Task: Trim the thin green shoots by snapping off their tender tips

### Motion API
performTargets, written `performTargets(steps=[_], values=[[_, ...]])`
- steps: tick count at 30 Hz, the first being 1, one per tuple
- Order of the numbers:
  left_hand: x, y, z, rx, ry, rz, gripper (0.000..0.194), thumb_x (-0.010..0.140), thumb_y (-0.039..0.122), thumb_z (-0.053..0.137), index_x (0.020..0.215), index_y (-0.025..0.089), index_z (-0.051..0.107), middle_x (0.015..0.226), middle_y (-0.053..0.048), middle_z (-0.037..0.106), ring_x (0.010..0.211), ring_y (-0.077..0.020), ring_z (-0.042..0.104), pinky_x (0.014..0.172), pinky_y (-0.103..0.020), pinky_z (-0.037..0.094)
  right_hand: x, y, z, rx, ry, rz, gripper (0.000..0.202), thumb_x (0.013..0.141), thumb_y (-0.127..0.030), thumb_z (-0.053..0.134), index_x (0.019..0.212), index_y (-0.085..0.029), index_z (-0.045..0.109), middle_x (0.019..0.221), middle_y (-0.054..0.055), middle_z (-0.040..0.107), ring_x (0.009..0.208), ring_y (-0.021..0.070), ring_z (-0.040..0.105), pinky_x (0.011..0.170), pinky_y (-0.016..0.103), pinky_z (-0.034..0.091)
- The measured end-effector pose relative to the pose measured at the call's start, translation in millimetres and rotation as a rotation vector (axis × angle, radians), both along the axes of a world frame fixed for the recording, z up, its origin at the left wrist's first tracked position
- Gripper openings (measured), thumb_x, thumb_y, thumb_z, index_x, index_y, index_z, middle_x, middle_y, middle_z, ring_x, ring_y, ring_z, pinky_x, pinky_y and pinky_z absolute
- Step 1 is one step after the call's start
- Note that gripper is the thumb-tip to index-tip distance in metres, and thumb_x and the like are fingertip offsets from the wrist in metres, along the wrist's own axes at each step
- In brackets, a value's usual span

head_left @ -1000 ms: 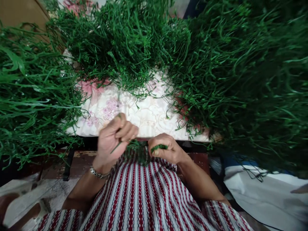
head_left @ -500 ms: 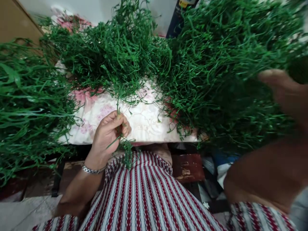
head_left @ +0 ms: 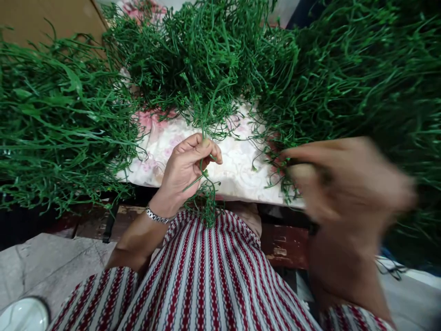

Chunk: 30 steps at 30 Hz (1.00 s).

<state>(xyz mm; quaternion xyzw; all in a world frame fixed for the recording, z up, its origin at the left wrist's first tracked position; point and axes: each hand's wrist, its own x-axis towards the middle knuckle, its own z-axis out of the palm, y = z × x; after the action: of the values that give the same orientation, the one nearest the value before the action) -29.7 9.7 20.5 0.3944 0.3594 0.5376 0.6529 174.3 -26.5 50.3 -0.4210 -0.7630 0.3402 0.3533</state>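
My left hand [head_left: 188,168] pinches a green sprig bundle [head_left: 206,202] at frame centre; the right hand [head_left: 341,184] is blurred, grip unclear, and may snag tangled strands [head_left: 344,78]

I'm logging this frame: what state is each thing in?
Left hand: closed on a small bunch of green stems.
Right hand: blurred, at the right heap; grip unclear.
Middle heap: loose, tangled, on the floral cloth.
Left heap: piled, straighter blades.
Bracelet: on the left wrist.
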Motion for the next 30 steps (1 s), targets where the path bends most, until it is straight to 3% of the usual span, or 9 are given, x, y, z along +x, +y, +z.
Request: performTargets(steps=[2, 5, 8, 12, 15, 17, 20, 24, 30], values=[[4.0, 0.0, 2.1, 0.046, 0.000, -0.020, 0.021, 0.080, 0.024, 0.056, 0.061, 0.017, 0.051, 0.065, -0.001, 0.055, 0.066, -0.0120, 0.055, 0.069, -0.028, 0.047, -21.8, 3.3, -13.9, 0.146, -0.096, -0.031, 0.015, 0.085, -0.027, 0.055, 0.094, -0.020, 0.065, 0.096, 0.007, 0.063, 0.094, 0.0226, 0.056, 0.078, 0.034, 0.045], [5.6, 3.8, 2.3, 0.106, 0.063, -0.032, 0.020, 0.080, 0.026, 0.059, 0.061, 0.017, 0.055, 0.067, -0.001, 0.058, 0.069, -0.0125, 0.056, 0.073, -0.028, 0.047, -48.2, 7.6, -37.5, 0.104, -0.029, 0.140, 0.016, 0.087, -0.026, 0.051, 0.084, -0.015, 0.063, 0.080, 0.007, 0.061, 0.076, 0.0153, 0.056, 0.071, 0.029, 0.045], [-2.7, 8.7, -2.3, 0.151, 0.250, -0.002, 0.021, 0.079, 0.035, 0.060, 0.070, 0.017, 0.063, 0.074, -0.003, 0.064, 0.075, -0.0146, 0.059, 0.075, -0.029, 0.047, -56.9, 7.3, -51.2, 0.030, 0.096, 0.109, 0.017, 0.087, -0.023, 0.051, 0.077, -0.014, 0.061, 0.067, 0.002, 0.056, 0.063, 0.0106, 0.051, 0.061, 0.024, 0.041], [-23.0, -7.5, -4.3, 0.260, 0.622, 0.288, 0.023, 0.081, 0.037, 0.058, 0.089, 0.017, 0.067, 0.086, -0.004, 0.067, 0.082, -0.0163, 0.060, 0.078, -0.029, 0.045, -52.7, 3.6, -53.4, -0.014, 0.182, -0.037, 0.015, 0.085, -0.022, 0.054, 0.074, -0.014, 0.059, 0.063, 0.000, 0.052, 0.059, 0.0090, 0.048, 0.058, 0.022, 0.038], [-31.7, -38.7, 0.3, 0.462, 0.860, 0.428, 0.008, 0.080, 0.022, 0.059, 0.082, 0.021, 0.067, 0.080, -0.002, 0.063, 0.079, -0.0162, 0.056, 0.074, -0.029, 0.042, -52.9, 3.3, -52.2, -0.044, 0.197, -0.073, 0.014, 0.084, -0.022, 0.055, 0.073, -0.014, 0.059, 0.062, -0.001, 0.051, 0.058, 0.0086, 0.048, 0.057, 0.022, 0.038], [-31.3, -56.9, 0.6, 0.620, 0.973, 0.251, 0.006, 0.076, 0.017, 0.062, 0.080, 0.022, 0.065, 0.076, -0.001, 0.063, 0.076, -0.0175, 0.055, 0.073, -0.032, 0.040, -56.2, 4.5, -51.6, -0.050, 0.211, -0.072, 0.013, 0.083, -0.022, 0.056, 0.073, -0.014, 0.060, 0.062, -0.001, 0.052, 0.059, 0.0085, 0.048, 0.058, 0.022, 0.038], [-26.2, -67.4, -7.6, 0.617, 1.202, 0.038, 0.006, 0.075, 0.024, 0.063, 0.078, 0.019, 0.062, 0.075, -0.004, 0.062, 0.076, -0.0203, 0.052, 0.073, -0.035, 0.035, -62.8, 7.1, -50.2, -0.050, 0.251, -0.046, 0.011, 0.083, -0.021, 0.057, 0.075, -0.014, 0.061, 0.065, 0.000, 0.054, 0.061, 0.0083, 0.050, 0.059, 0.021, 0.039], [-25.1, -61.5, -19.6, 0.426, 1.015, 0.032, 0.012, 0.080, 0.027, 0.058, 0.072, 0.019, 0.057, 0.071, -0.003, 0.058, 0.074, -0.0183, 0.051, 0.071, -0.031, 0.037, -68.8, 9.8, -48.1, -0.097, 0.324, 0.061, 0.010, 0.084, -0.021, 0.056, 0.078, -0.014, 0.061, 0.068, 0.000, 0.056, 0.062, 0.0083, 0.051, 0.060, 0.021, 0.040], [-28.3, -62.5, -16.9, 0.198, 0.787, 0.109, 0.008, 0.077, 0.023, 0.061, 0.074, 0.018, 0.056, 0.070, 0.001, 0.054, 0.069, -0.0128, 0.048, 0.067, -0.025, 0.038, -73.2, 8.9, -49.4, -0.128, 0.372, 0.104, 0.010, 0.084, -0.020, 0.056, 0.078, -0.013, 0.060, 0.070, 0.000, 0.056, 0.064, 0.0083, 0.052, 0.060, 0.021, 0.041]])
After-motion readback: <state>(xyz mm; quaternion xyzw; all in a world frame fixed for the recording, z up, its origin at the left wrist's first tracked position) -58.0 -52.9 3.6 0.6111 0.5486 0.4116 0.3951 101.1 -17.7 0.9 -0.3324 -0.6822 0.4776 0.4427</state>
